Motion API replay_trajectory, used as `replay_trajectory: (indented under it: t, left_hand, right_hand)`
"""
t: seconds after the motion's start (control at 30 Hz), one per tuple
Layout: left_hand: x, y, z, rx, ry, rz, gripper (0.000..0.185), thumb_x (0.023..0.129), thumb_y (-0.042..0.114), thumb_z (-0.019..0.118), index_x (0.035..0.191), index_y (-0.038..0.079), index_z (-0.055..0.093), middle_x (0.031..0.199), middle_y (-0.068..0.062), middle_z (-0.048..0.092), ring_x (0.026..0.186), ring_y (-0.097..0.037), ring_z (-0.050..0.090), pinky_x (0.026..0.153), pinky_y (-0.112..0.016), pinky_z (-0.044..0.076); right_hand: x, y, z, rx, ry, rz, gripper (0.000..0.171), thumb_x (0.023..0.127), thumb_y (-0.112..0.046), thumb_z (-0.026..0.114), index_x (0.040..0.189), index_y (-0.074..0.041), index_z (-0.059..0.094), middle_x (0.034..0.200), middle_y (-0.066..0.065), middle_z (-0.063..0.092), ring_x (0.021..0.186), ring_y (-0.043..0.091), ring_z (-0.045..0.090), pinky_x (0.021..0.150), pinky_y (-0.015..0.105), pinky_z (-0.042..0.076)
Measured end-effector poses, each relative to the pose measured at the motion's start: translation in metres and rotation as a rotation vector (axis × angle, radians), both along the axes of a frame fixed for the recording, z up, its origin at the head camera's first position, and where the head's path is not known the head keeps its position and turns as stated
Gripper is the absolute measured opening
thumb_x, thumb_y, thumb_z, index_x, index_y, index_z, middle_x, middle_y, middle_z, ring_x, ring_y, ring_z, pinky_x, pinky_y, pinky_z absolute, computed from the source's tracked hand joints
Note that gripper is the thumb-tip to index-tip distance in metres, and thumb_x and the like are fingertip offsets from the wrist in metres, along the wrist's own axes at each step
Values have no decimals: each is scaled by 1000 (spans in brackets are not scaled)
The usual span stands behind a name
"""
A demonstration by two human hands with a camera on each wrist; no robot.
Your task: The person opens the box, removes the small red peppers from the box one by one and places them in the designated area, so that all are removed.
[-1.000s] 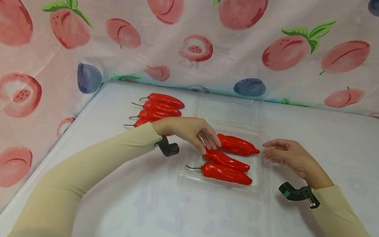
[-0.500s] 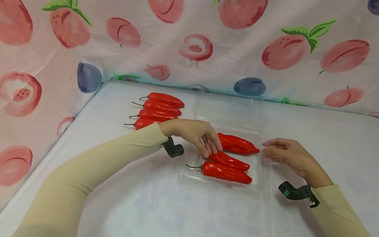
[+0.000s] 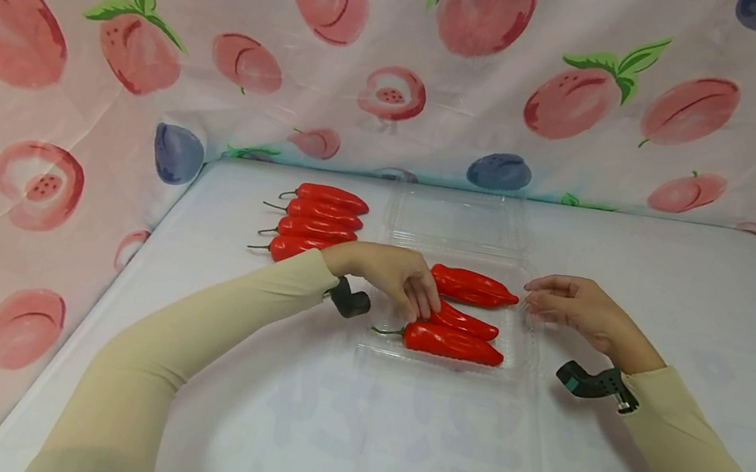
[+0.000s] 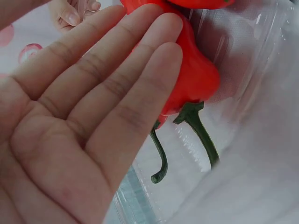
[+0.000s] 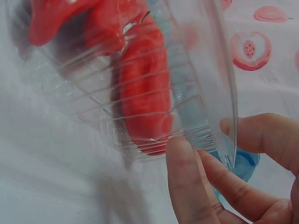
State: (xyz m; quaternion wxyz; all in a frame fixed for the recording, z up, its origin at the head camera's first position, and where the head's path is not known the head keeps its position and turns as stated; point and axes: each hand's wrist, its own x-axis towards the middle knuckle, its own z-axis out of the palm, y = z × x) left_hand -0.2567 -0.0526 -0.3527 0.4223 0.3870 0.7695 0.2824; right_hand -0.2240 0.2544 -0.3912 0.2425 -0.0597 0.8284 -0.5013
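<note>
A clear plastic clamshell container [image 3: 524, 361] lies open mid-table with three red peppers in it. My left hand [image 3: 423, 305] reaches in from the left, its straight fingers resting on the stem end of the middle pepper [image 3: 475, 324]. In the left wrist view the left hand [image 4: 159, 32] lies flat against a red pepper [image 4: 198, 77] with a green stem. The back pepper [image 3: 475, 287] and the front pepper [image 3: 453, 344] lie untouched. My right hand [image 3: 532, 297] is at the container's right edge. In the right wrist view, thumb and fingers [image 5: 187, 177] pinch the container's rim [image 5: 219, 93].
Several loose red peppers [image 3: 318, 222] lie in a row left of the container, stems pointing left. The container's clear lid [image 3: 457, 218] lies flat behind it. A fruit-print cloth [image 3: 408, 64] walls the back and sides of the white table [image 3: 343, 432].
My left hand has slid toward me inside the container, from the back pepper onto the middle one, which has shifted slightly toward the front pepper. The right hand has stayed put.
</note>
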Motion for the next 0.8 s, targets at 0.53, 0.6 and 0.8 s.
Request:
replay_trajectory:
  t: [0.53, 0.6, 0.8]
  left_hand:
    - [2, 8, 1, -35, 11, -63, 36, 83, 3, 68, 118, -2, 62, 112, -14, 68, 100, -15, 67, 88, -21, 52]
    - [1, 8, 0, -37, 8, -67, 36, 83, 2, 68, 119, -2, 62, 112, -15, 68, 100, -15, 67, 88, -21, 52]
    - [1, 11, -2, -76, 28, -80, 37, 83, 3, 68, 119, -2, 62, 111, -14, 68, 101, -16, 66, 89, -21, 52]
  right_hand:
    - [1, 0, 0, -2, 3, -3, 50, 94, -24, 56, 131, 9, 44, 107, 4, 67, 87, 4, 62, 81, 20, 52]
    - [1, 0, -1, -3, 4, -3, 50, 94, -24, 55, 131, 9, 44, 108, 5, 66, 87, 3, 62, 81, 20, 52]
    - [0, 1, -2, -7, 1, -2, 50, 95, -23, 55, 131, 9, 44, 108, 4, 66, 87, 3, 62, 81, 20, 52]
